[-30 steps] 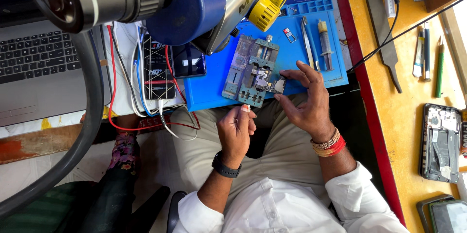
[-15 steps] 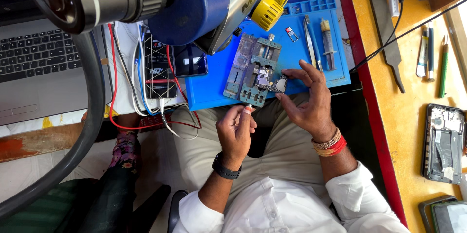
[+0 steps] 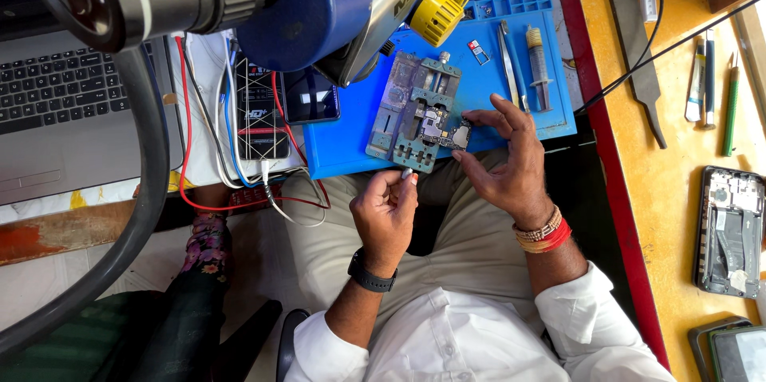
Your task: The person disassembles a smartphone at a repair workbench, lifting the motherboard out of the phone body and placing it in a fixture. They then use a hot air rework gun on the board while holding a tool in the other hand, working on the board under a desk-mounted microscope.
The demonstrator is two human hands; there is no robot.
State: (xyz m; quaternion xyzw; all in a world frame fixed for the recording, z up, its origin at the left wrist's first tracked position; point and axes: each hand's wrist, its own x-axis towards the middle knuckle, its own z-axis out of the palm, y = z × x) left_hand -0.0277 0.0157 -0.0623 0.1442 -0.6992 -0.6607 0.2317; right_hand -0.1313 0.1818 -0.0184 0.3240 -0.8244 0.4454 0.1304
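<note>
A grey metal holding fixture [image 3: 403, 106] lies on a blue work mat [image 3: 339, 150], with a small phone circuit board [image 3: 440, 133] clamped in it. My right hand [image 3: 511, 166], with red and beaded bands at the wrist, rests its fingertips on the board's right edge. My left hand [image 3: 384, 210], wearing a black watch, is just below the fixture. It pinches a small silver-tipped piece [image 3: 407, 174] between thumb and forefinger; what the piece is, I cannot tell.
A blue microscope head [image 3: 319, 7] with yellow knobs overhangs the mat. Tweezers [image 3: 507, 63] and a syringe [image 3: 538, 67] lie on the mat. A laptop [image 3: 64, 110], a phone [image 3: 309, 96] and cables sit at the left. An opened phone [image 3: 728, 230] lies on the yellow bench. Another person's floral sleeve [image 3: 203, 242] is at lower left.
Almost nothing differs. Both hands stay at the fixture, with the left hand's pinched fingers shifted slightly under its lower edge.
</note>
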